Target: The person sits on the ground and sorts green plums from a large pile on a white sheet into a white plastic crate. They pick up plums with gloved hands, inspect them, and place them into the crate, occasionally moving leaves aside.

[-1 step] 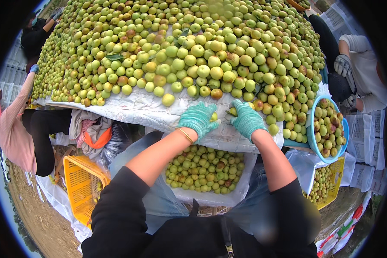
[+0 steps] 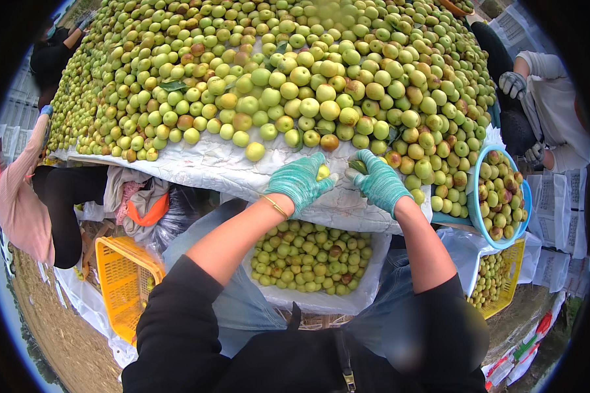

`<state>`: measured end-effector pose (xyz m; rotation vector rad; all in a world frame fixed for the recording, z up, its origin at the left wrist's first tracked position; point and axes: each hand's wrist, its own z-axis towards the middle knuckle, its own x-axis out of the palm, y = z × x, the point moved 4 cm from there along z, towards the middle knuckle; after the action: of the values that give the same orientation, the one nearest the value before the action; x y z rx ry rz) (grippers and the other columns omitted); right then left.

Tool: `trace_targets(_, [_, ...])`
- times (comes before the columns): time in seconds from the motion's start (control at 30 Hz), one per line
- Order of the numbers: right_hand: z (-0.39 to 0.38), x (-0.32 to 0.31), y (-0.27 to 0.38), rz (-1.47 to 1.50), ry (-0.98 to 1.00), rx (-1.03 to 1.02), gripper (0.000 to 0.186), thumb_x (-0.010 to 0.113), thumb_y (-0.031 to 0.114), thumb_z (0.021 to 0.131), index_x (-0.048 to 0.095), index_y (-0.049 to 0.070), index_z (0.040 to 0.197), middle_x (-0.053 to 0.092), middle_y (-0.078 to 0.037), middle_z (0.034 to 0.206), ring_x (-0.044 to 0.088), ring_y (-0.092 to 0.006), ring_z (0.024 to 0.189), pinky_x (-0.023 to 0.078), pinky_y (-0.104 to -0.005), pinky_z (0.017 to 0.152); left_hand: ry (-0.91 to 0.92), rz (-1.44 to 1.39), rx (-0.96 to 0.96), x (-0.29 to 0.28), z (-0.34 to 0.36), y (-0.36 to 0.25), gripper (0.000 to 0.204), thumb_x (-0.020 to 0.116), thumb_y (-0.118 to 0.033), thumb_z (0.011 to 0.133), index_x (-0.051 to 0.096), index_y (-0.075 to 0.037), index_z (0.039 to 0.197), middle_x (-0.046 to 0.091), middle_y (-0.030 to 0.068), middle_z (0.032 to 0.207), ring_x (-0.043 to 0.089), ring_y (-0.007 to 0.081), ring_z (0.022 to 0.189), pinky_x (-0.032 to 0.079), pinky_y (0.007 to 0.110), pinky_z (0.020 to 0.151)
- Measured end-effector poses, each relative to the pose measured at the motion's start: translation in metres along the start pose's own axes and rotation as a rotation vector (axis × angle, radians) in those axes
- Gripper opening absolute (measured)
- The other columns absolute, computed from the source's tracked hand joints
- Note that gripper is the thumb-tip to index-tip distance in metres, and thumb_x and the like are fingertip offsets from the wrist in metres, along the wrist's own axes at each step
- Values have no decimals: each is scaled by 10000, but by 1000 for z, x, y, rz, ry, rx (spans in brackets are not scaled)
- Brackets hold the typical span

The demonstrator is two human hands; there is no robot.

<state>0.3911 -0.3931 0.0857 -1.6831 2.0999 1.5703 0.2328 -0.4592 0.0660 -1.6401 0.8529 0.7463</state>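
While sorting at the near edge of the white-sheeted table [image 2: 196,164], left hand in teal knitted glove [image 2: 299,180] curled around a small yellow-green round fruit [image 2: 322,172]; right hand in teal knitted glove [image 2: 380,183] pinching a darker green fruit [image 2: 357,166]. Judged mid-sort, both grips full. Next, probably: release into the white-lined box of green fruits [image 2: 311,255] below, without spilling the heap [image 2: 295,72].

Outdoor fruit-sorting yard: heaped green fruit [image 2: 295,85]
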Motion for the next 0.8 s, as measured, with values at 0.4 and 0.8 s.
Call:
trace_targets(0.4, [-75,41,-18,1451,612,238,400,460,331,978,494,30,1239,573,-146,1191,633,-264,908,572,-399,708,824,-1380,-537,14,-81,7,401,459,-430,952,531,-73,1118,636,130,898,682,261,735,605,362,598])
trace_targets(0.8, [-206,-81,-116,250,-387,174,210,524,177,962,626,47,1092,623,-18,789,547,-66,617,465,-193,563,-71,-588,-266,-62,-74,81,451,499,-444,938,575,-82,1196,651,72,1087,617,133,861,495,259,788])
